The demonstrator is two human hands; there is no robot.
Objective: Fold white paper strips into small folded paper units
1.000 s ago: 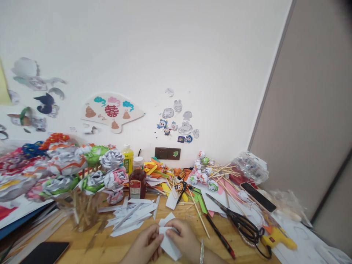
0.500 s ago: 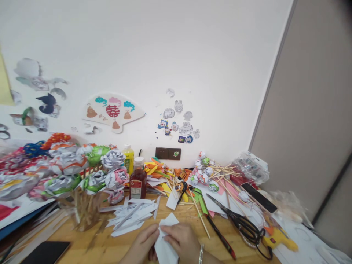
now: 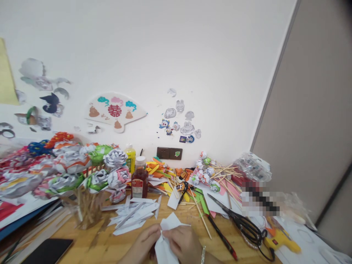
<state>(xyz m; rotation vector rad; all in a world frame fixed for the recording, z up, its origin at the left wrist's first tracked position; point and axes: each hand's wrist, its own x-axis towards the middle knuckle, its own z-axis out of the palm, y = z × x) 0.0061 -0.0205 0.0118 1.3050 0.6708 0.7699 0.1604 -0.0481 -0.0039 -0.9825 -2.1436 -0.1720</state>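
Observation:
A white sheet of paper [image 3: 167, 253], partly folded, is held between my two hands at the front of the wooden table. My left hand [image 3: 145, 242] pinches its left side, fingertips close to the middle crease. From the right, my right hand [image 3: 183, 240] grips the same paper, thumb and fingers pressed together near the crease; a bracelet [image 3: 203, 255] is on that wrist. Just beyond my hands lies a pile of folded white paper strips [image 3: 134, 214]. The undersides of the fingers are hidden.
Paper flowers in a clear container [image 3: 85, 209] stand left, beside a red-brown bottle [image 3: 139, 179] and a yellow bottle [image 3: 130, 157]. Scissors [image 3: 244, 225], a pen [image 3: 222, 236] and a yellow glue gun [image 3: 283, 240] lie right. A black phone [image 3: 48, 251] is front left.
The view has shifted slightly, so everything appears a little farther right. My fingers have moved a little at the crease, and a paper edge now sticks out past my right hand.

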